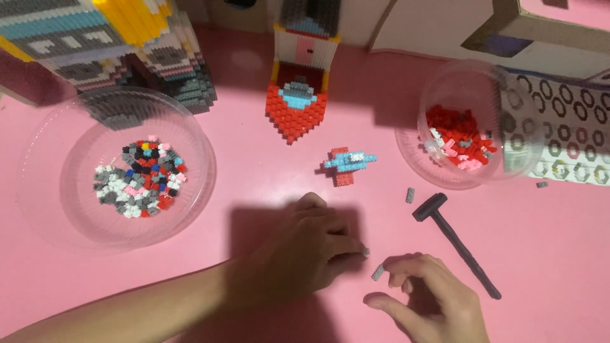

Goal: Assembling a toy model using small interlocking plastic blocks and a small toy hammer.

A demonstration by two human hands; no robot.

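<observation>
Pinching, right hand [432, 298]: nearest the viewer, its fingers curl in narrow around a small grey brick [377, 272], held at the fingertips just off the pink table [254, 184], likely so it can be turned and lined up.
Left hand [311, 248]: lies knuckles-up on the table, fingers drawn together, with a second tiny grey piece [366, 252] at its fingertips, just beside the right hand's brick; the two pieces are near but apart.
Hedge: whether the left fingers truly grip that piece or only press against it, I cannot tell; it is very small and partly covered.
Hammer [454, 241]: a small black one lies flat beside the right hand, head pointing away, handy but untouched.
Loose brick [410, 194]: one grey piece lies alone next to the hammer head.
Small model [346, 164]: a blue and red brick assembly sits in the open middle of the table, beyond the hands.
Left bowl [38, 190]: clear plastic, with mixed grey, white, red, black and pink bricks pooled in the bottom.
Right bowl [508, 114]: clear, tipped on its side against a patterned sheet [572, 140], so its mostly red bricks slump toward the lower wall.
Red build [297, 108]: a pointed brick piece stands further back, its top cut off by the frame.
Big build [108, 44]: grey, yellow and blue, at the far left corner, only partly in view.
Hidden: the left palm and both thumbs' undersides; the cardboard shapes at the far right edge are cropped.
</observation>
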